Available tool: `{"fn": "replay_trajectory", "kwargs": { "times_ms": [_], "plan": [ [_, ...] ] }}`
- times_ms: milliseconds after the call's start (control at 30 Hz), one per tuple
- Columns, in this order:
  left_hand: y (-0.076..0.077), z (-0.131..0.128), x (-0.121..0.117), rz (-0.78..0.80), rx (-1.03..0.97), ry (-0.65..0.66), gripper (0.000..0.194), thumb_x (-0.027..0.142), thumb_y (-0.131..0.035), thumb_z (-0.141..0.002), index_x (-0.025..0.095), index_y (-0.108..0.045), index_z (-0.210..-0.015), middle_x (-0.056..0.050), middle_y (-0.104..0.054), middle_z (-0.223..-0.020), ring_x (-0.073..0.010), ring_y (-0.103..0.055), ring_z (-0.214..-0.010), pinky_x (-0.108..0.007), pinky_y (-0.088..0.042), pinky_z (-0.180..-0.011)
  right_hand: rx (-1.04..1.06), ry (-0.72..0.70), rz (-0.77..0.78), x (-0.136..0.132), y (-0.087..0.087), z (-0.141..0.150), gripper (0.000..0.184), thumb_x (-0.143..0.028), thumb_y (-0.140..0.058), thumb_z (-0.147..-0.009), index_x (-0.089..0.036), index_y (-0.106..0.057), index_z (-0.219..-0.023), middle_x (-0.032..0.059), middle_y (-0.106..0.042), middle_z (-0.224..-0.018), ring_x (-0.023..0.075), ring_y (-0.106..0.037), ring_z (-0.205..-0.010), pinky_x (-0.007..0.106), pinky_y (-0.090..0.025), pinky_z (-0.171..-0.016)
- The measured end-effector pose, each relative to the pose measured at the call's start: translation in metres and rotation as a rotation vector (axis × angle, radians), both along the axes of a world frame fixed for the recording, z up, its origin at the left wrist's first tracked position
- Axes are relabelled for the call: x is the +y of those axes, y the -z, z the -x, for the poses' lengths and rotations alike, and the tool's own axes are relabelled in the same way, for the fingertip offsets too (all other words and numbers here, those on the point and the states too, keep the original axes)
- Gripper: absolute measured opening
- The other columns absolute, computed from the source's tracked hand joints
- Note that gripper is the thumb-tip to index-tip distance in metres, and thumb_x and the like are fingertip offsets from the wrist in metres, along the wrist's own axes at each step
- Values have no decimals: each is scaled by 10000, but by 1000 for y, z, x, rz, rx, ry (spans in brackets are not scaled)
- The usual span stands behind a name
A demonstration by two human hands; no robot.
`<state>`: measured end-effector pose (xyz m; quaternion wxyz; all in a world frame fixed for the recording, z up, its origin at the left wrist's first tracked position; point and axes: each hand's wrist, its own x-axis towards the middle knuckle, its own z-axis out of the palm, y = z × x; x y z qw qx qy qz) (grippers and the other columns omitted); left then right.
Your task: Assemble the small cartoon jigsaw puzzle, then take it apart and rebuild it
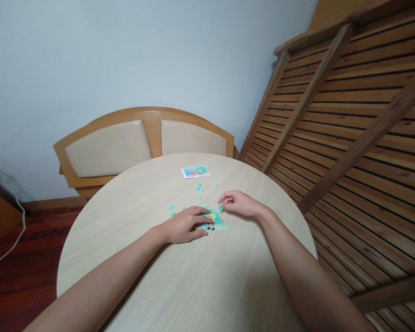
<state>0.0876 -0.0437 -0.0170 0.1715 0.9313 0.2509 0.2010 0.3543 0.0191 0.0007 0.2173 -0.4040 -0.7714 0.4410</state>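
Note:
My left hand (188,224) lies flat with its fingers spread over a partly assembled jigsaw puzzle (222,226), green and teal with yellow cartoon figures. The palm and fingers hide much of its left side. Just past the puzzle's upper right corner, my right hand (240,203) has its fingers curled in a pinch. A small teal puzzle piece (221,208) shows at those fingertips. Loose teal puzzle pieces (199,197) are scattered beyond the puzzle, and a few more (171,207) sit to the left, by my left hand.
A picture card (195,172) with cartoon figures lies toward the far side of the round wooden table (134,193). Behind the table stands a padded headboard (152,133) against the wall. A slatted wooden panel (332,110) leans on the right. A white cable (19,230) hangs at left.

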Motion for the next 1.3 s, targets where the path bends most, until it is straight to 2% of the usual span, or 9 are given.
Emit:
{"fn": "replay_trajectory", "kwargs": {
  "times_ms": [200,367,533,767,1000,1200,1300],
  "plan": [
    [3,0,2,-30,50,-3,371,373,-557,-976,232,-639,-1308,-142,-565,-1378,-278,-537,-1273,-425,-414,-1105,-125,-99,144,-3,-1,-7,328,-329,-711,-716,-104,-737,-953,8,-665,-684,95,-496,-574,211,-318,-533],
    [2,0,2,-29,69,-1,371,356,-530,-989,231,-630,-1324,-132,-550,-1403,-269,-531,-1288,-407,-407,-1118,-195,-105,151,-8,-6,-5,315,-311,-744,-666,-123,-766,-917,12,-686,-701,112,-542,-606,222,-372,-562],
    [1,0,2,-39,84,-6,371,356,-518,-995,231,-629,-1327,-127,-548,-1407,-260,-534,-1287,-403,-414,-1113,-208,-73,121,-8,-5,-5,321,-316,-760,-647,-133,-788,-909,32,-722,-738,136,-592,-648,236,-426,-595],
    [3,1,2,-33,85,-8,378,362,-523,-993,247,-619,-1340,-121,-539,-1424,-266,-532,-1291,-421,-422,-1105,-200,-89,83,-3,3,-6,295,-288,-748,-648,-141,-783,-901,25,-721,-735,140,-605,-656,233,-447,-599],
    [1,0,1,-25,53,-5,374,356,-532,-989,259,-622,-1338,-114,-544,-1429,-269,-540,-1285,-420,-428,-1101,-231,-54,89,-6,-1,-2,236,-233,-743,-614,-143,-758,-832,11,-699,-692,141,-602,-642,231,-453,-592],
    [1,0,1,-36,90,-19,376,364,-523,-993,249,-625,-1335,-120,-544,-1427,-271,-535,-1293,-421,-428,-1105,-287,-93,22,-9,-4,-3,200,-263,-715,-666,-147,-772,-819,15,-711,-711,142,-590,-646,233,-430,-594],
    [0,0,1,-42,80,-10,374,355,-523,-994,249,-622,-1339,-119,-541,-1433,-268,-537,-1294,-423,-426,-1108,-277,-86,-56,-7,-6,-7,215,-296,-670,-734,-142,-776,-839,19,-710,-716,143,-583,-643,239,-416,-594]
  ]
}}
